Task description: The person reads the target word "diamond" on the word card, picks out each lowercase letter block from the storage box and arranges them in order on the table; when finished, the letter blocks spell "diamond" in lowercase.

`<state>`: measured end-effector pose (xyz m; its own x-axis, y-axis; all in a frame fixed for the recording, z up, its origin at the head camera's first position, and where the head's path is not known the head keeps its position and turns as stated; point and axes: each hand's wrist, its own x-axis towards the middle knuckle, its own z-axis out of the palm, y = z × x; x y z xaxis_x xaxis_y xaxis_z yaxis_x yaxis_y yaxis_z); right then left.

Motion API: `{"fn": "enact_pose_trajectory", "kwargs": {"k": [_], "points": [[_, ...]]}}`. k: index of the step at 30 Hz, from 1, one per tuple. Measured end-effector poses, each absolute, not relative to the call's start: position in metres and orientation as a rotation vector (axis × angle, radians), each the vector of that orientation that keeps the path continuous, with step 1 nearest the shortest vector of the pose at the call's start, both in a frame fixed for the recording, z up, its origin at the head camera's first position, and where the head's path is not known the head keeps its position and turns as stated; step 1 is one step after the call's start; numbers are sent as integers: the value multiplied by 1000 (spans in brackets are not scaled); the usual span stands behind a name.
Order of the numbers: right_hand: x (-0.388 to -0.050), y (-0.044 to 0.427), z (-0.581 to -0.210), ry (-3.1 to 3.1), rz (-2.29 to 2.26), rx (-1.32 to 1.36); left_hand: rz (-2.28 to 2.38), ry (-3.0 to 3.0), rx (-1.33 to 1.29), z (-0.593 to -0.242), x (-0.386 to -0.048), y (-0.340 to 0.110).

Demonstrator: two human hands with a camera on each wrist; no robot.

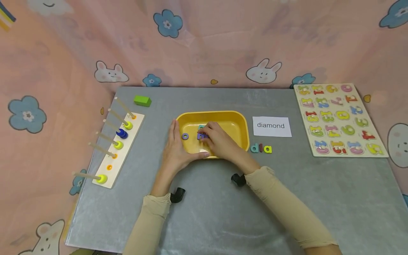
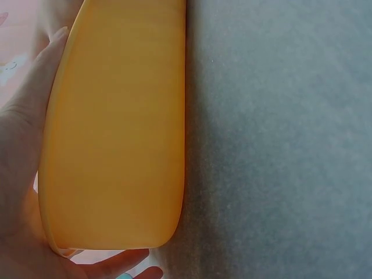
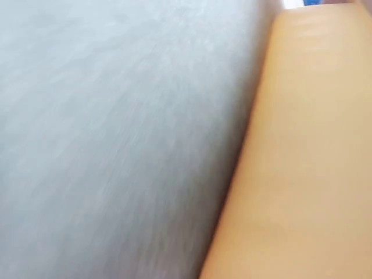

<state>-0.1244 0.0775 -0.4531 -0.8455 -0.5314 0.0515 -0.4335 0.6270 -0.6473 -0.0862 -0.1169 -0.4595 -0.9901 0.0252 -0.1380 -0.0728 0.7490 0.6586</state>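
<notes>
Two bare hands at a yellow tray [image 1: 236,131], set mid-table, well in from the far edge of the grey table [image 1: 207,212]; left hand [image 1: 176,152] spread wide, fingers straight along the tray's left edge, thumb stretched along the near edge, palm about the near left corner; right hand [image 1: 220,140] inside the tray, reaching in over the near edge beside the near right corner, fingers bent, tips down at a purple letter [image 1: 200,136]; cannot tell a pinch from a touch there; just beyond, partly hidden, a teal letter [image 1: 201,126]; near the tray's left edge, a purple ring-shaped letter [image 1: 187,136]; just off the tray's near right corner, in a row on the table, a teal d [image 1: 256,147], a dark red i [image 1: 261,148] and a yellow-green a [image 1: 270,150]; beyond them, a white card [image 1: 271,131] reading "diamond"; at the table's far right corner, a number board [image 1: 352,119]; along the left edge, a slanting peg board [image 1: 122,150] with yellow, blue and orange rings; near the far left corner, a green block [image 1: 142,101]; in the right wrist view, only blurred tabletop and tray wall plain to see.
</notes>
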Motion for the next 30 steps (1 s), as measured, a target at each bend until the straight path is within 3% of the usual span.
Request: {"fn": "enact_pose_trajectory", "kwargs": {"k": [14,23,30], "points": [[-71,189,-434,2932,-1272,-709,1118,2786,-85,-460,-86,-115],[-66,263,-456,3011,-1160,-454,1113,2788,-78,-461,-86,-116],[-64,287,-465,2969,-933,-322,1123,2783,-78,-460,-86,-116]]}}
